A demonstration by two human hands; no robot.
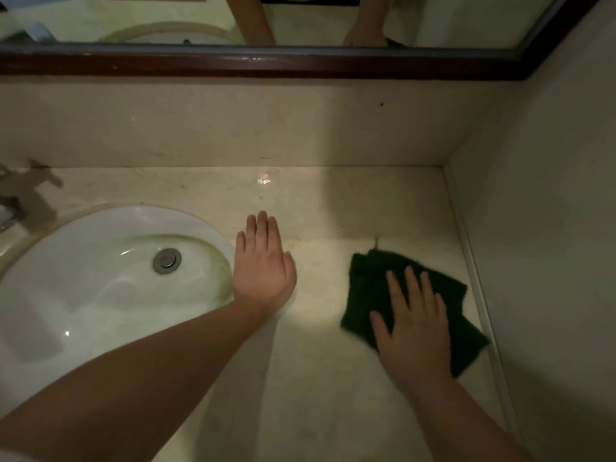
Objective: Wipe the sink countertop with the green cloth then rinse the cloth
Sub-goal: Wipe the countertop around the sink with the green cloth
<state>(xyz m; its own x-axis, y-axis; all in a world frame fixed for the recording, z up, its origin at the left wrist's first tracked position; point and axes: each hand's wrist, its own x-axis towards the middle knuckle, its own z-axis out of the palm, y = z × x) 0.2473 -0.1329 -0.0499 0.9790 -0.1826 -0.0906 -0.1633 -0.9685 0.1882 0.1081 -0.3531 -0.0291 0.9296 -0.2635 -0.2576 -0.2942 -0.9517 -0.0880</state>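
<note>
A dark green cloth (370,285) lies flat on the beige stone countertop (320,211), close to the right wall. My right hand (413,325) presses flat on top of it, fingers spread, covering its middle. My left hand (261,265) rests palm down on the countertop at the right rim of the white sink basin (83,278), fingers together and holding nothing. The basin has a metal drain plug (166,260) in its bottom.
A metal faucet (8,208) shows at the far left edge. A backsplash rises behind the counter, with a dark-framed mirror (266,65) above it reflecting my arms. A wall (550,228) bounds the counter on the right.
</note>
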